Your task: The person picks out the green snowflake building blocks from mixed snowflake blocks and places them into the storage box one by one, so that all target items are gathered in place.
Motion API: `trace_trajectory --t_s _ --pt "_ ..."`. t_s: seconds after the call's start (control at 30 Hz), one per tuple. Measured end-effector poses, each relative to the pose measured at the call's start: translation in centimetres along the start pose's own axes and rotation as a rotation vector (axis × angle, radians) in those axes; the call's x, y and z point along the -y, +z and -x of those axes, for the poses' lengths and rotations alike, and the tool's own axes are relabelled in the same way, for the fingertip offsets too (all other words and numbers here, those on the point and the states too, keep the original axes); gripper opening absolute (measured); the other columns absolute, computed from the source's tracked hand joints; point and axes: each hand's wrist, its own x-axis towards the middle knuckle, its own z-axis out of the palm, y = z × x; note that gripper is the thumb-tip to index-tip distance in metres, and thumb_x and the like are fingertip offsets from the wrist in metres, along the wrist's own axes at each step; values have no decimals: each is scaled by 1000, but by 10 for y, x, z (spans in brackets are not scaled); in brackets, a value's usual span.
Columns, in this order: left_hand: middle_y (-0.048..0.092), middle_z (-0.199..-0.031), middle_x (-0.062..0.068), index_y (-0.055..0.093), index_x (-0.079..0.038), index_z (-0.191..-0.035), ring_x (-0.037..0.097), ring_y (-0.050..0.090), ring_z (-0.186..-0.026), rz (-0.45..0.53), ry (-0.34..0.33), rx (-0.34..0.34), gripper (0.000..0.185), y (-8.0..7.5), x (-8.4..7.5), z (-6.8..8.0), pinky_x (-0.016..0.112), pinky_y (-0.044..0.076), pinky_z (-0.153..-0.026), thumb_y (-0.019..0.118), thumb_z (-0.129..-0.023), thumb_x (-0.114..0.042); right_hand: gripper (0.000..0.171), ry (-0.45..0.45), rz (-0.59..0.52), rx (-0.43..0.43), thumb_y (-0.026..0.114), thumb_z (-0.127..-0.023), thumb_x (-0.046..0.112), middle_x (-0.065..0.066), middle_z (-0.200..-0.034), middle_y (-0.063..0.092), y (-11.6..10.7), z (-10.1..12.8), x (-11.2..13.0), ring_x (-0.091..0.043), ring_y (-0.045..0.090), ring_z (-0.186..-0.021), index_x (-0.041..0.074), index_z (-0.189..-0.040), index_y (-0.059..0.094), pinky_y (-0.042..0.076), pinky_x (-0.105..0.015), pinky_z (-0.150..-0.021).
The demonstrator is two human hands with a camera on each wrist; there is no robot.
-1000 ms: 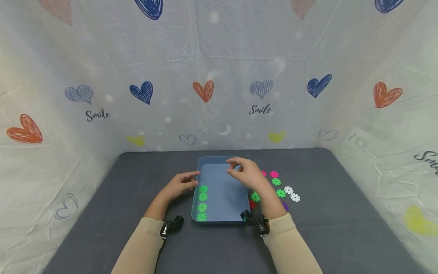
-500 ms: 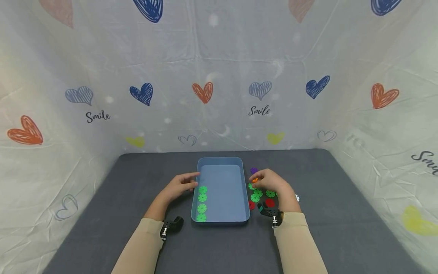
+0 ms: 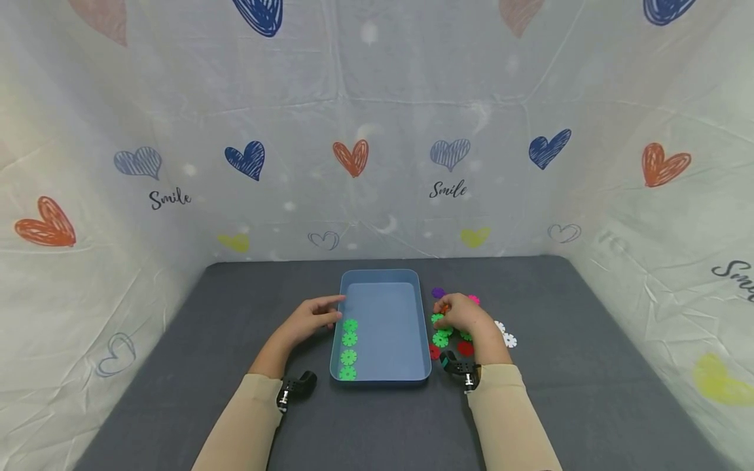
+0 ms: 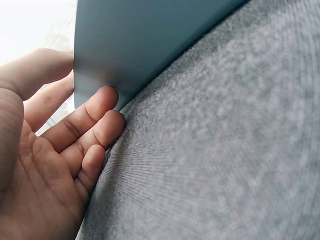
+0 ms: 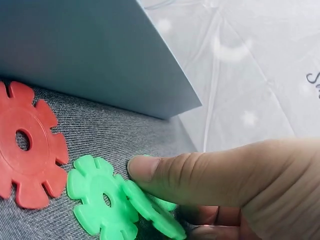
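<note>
From the head camera, a blue tray [image 3: 383,281] sits mid-worktop [image 3: 206,314] on grey cloth, with four green discs [image 3: 349,348] lined up along its inner left side. The left hand [image 3: 309,320] rests against the tray's left outer wall, fingers loosely extended and holding nothing. The right hand [image 3: 465,319] is down on the worktop just beside the tray's right wall, over a loose scatter of toothed discs: green ones [image 3: 440,339], red ones [image 3: 465,348], a purple one [image 3: 438,292], a pink one [image 3: 474,300] and white ones [image 3: 509,340] further right. Its fingertips meet at a green disc there, though from this distance the grip is hard to read. A backdrop [image 3: 377,131] printed with hearts surrounds the worktop.

The left wrist camera shows the left hand [image 4: 45,165] open, its fingertips [image 4: 102,97] touching the lower edge of the tray wall [image 4: 145,40] where it meets the cloth.

The right wrist camera shows the right hand [image 5: 220,185] with its thumb [image 5: 165,172] pressed onto a green disc [image 5: 152,210] tilted up off the cloth, apparently pinched from beneath by a finger. That disc overlaps a second green disc [image 5: 100,200] lying flat, which touches a red disc [image 5: 27,145]. The tray wall [image 5: 85,50] stands just behind them.
</note>
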Motion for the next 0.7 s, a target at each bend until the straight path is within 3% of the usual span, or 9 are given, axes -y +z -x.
trace_trajectory --t_s 0.23,0.33,0.43,0.57,0.7 --pt "66 -93 9 52 4 -147 29 61 -83 -9 -6 -31 50 2 29 -11 42 48 -80 67 -102 -12 29 -10 64 -81 89 -77 7 -4 -77 54 -2 0 4 -19 51 -69 6 -80 59 43 -33 -62" --pt "66 -94 7 54 2 -147 27 61 -83 -11 -2 -36 50 1 35 -13 42 48 -80 67 -101 -14 29 -5 66 -127 88 -77 9 -3 -74 57 -4 0 7 -20 55 -65 8 -79 60 45 -34 -60" --pt "66 -93 7 54 1 -147 27 62 -83 -21 -6 -36 50 1 35 -13 42 48 -81 68 -101 -16 18 -4 -53 -136 83 -85 8 -6 -79 66 -10 3 12 -22 64 -66 2 -96 69 53 -36 -63" --pt "66 -93 6 56 -3 -147 24 62 -83 -20 -11 -39 51 0 36 -12 40 48 -81 69 -100 -18 30 -22 -180 -163 74 -95 10 -11 -99 74 -20 9 26 -24 72 -80 2 -124 72 57 -39 -74" --pt "67 -94 7 56 -3 -146 24 62 -82 -8 -5 -31 51 0 35 -12 39 49 -80 70 -100 -20 35 -51 -236 -210 73 -97 13 -16 -117 71 -23 17 45 -30 71 -98 8 -131 70 55 -45 -84"
